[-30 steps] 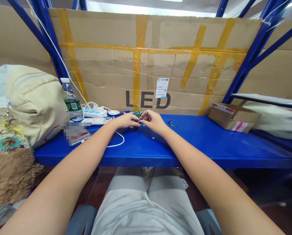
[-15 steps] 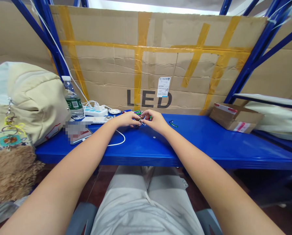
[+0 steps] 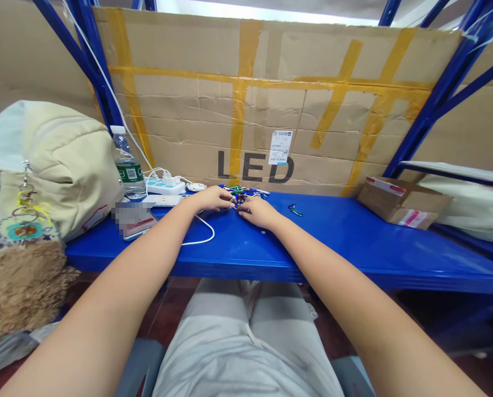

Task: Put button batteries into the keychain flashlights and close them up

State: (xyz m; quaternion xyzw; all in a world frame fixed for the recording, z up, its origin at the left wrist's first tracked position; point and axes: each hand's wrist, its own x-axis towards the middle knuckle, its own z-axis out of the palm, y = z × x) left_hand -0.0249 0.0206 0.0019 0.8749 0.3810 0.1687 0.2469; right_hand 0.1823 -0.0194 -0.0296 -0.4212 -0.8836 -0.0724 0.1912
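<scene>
Spilling looks like the main risk: both hands are crowding the pile of small coloured clips (image 3: 252, 192), and a careless push could be sending pieces sliding across the smooth surface (image 3: 346, 237). Clips might also be hooking into one another, and the left forearm could be catching the white cable (image 3: 213, 232) that is disappearing behind it. The left hand (image 3: 214, 199) and right hand (image 3: 258, 212) are curling narrowly at the pile's near side — whether either is gripping a piece, I cannot tell. Half a second ago the right fingers were arching higher around a pale clip; now they are resting lower, and more of the pile is showing. A lone clip (image 3: 296, 210) is still lying apart, to the right.
</scene>
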